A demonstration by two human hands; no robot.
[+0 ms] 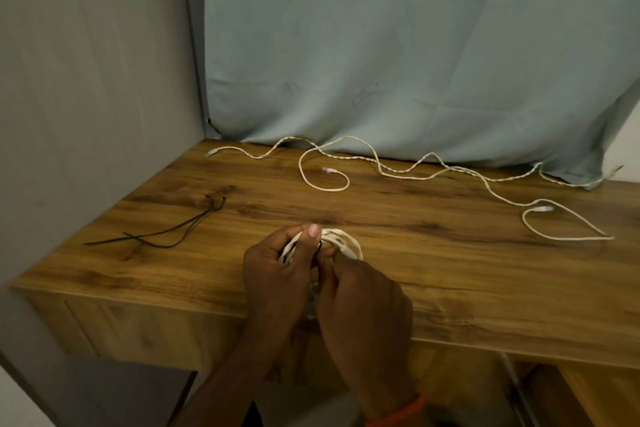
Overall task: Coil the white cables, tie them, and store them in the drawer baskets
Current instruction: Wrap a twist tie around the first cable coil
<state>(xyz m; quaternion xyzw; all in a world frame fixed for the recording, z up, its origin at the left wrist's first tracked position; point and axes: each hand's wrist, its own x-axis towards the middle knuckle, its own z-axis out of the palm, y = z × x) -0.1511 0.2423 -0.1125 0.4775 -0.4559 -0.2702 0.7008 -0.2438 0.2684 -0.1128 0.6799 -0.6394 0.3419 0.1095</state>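
Head view, read across from the coiled cable (pixel 343 242) that both hands hold over the near edge of the wooden table (pixel 467 281).

Well to the left of the coil, the black ties (pixel 166 229) lie loose on the wood, crossing one another, untouched.

Just left of the coil, the left hand (pixel 277 274) has its fingers curled round the white loops, thumb laid over the top to pin them.

The coil itself is a small bunch of several turns, partly hidden by the fingers. A short dark strand shows at its middle, probably a tie going on, though it is too small to be sure.

Touching the coil on its right, the right hand (pixel 363 305) pinches with its fingertips at that same spot. An orange band (pixel 398 414) sits on that wrist.

Behind and to the right of the coil, the loose white cables (pixel 325 188) trail in curves along the foot of the pale cloth (pixel 381 45), uncoiled.

No drawer basket can be made out.

The cable looks light, limp and a little springy, so the turns will likely splay if the thumb lifts. Best held where the loops cross, squeezed together, while the tie is cinched there.
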